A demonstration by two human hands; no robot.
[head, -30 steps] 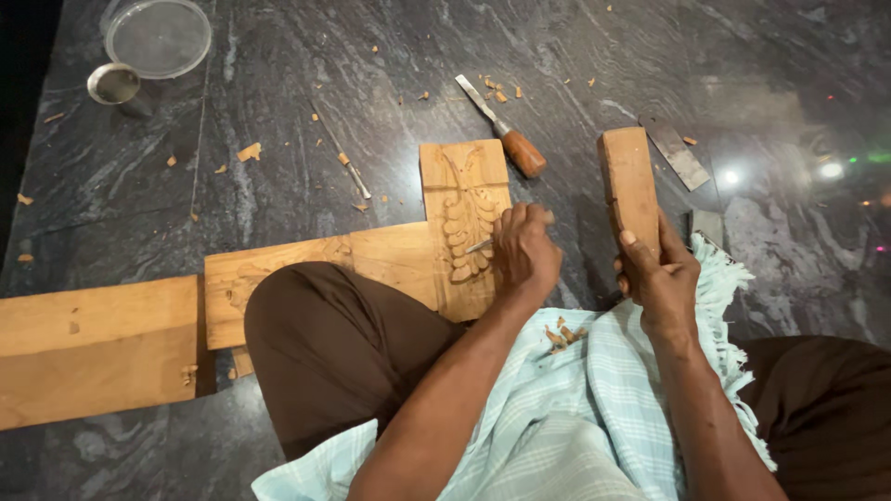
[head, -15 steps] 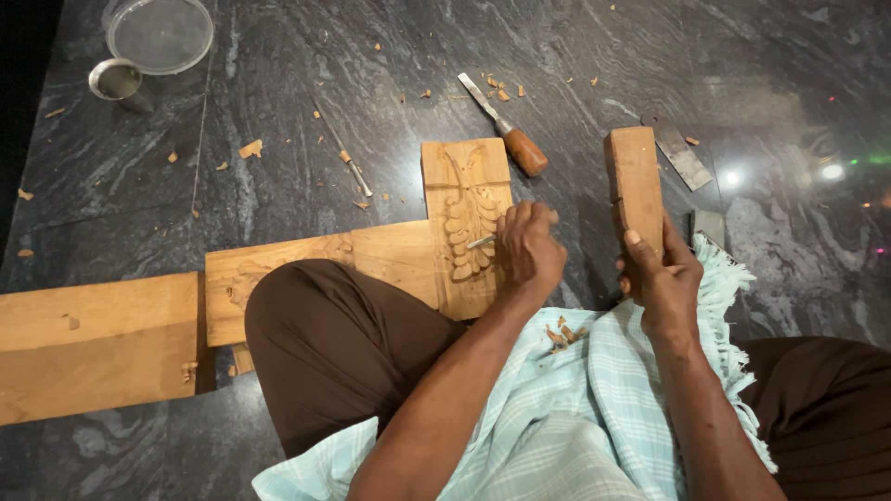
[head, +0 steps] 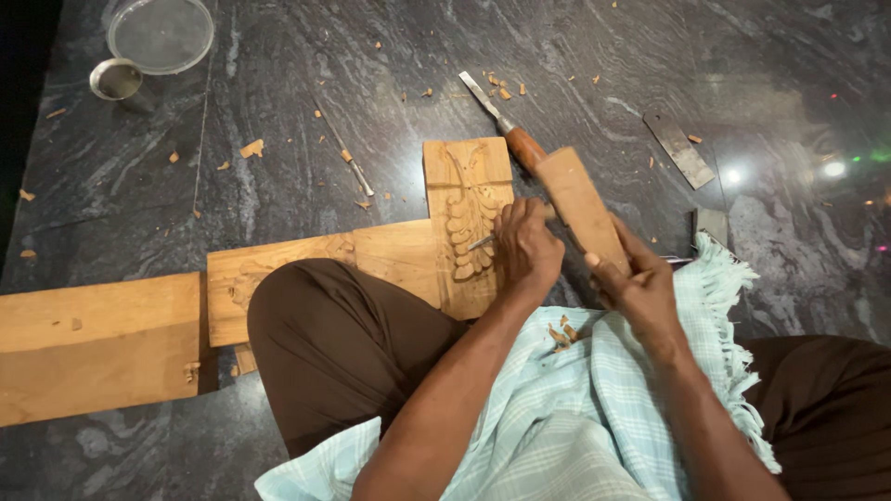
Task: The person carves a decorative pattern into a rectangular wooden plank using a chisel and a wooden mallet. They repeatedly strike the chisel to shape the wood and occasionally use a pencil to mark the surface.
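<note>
A lid (head: 160, 34) and a small steel cup (head: 116, 80) sit at the far left of the dark stone floor (head: 278, 111), well apart from the work, likely to stay out of the chips (head: 251, 148) scattered about. Long planks (head: 97, 348) lie flat on the floor, and the person's knee (head: 343, 343) rests over them, which would pin them down. The carved panel (head: 464, 213) stands crosswise above the planks, its leaf relief facing up. The left hand (head: 526, 249) is closed around a thin chisel (head: 481, 243), its tip on the relief. The right hand (head: 640, 288) is clamped on a wooden mallet block (head: 580, 204), tilted toward the chisel's butt. A spare chisel (head: 506, 130) lies just beyond the panel, within reach. Two flat metal blades (head: 680, 150) lie farther right. A checked cloth (head: 594, 399) covers the lap, catching chips.
</note>
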